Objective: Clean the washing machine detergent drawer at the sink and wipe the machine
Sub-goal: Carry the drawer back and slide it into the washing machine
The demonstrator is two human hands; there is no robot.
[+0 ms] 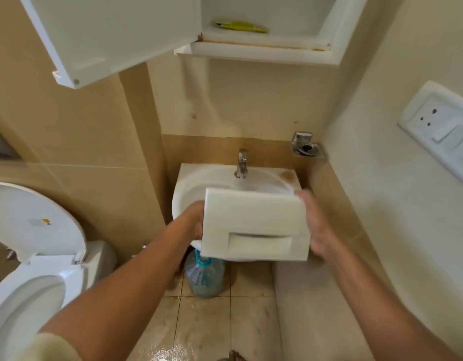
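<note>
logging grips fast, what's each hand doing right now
Left hand: holding the drawer by its left edge.
Right hand: holding the drawer by its right edge.

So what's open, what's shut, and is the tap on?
cabinet door: open, swung out.
toilet lid: up.
tap: no water seen running.
detergent drawer: out of the machine, held over the sink, front panel towards the camera.
left hand: holds the drawer's left edge.
right hand: holds the drawer's right edge.
water bottle: upright under the sink, partly filled.
</note>
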